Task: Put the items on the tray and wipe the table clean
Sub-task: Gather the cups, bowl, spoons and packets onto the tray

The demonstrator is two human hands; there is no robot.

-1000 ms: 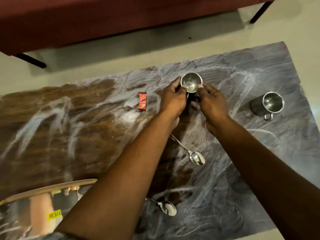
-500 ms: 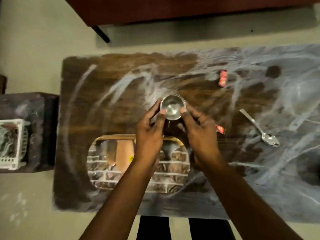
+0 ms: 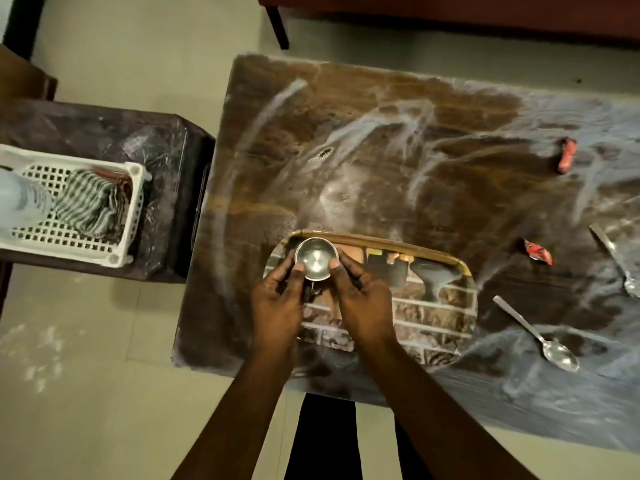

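Both hands reach forward; the left hand (image 3: 277, 303) and right hand (image 3: 363, 299) each have a tight grip on the steel cup (image 3: 316, 259), over the tray (image 3: 446, 323) at its left end; spoons (image 3: 540, 336) lie on the smeared surface (image 3: 381, 150) right of the tray.

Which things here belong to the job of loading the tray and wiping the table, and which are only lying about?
For the job: steel cup held by left hand and right hand, tray, two spoons, two red wrappers, striped cloth, table.

Lying about: white basket, side stand, sofa.
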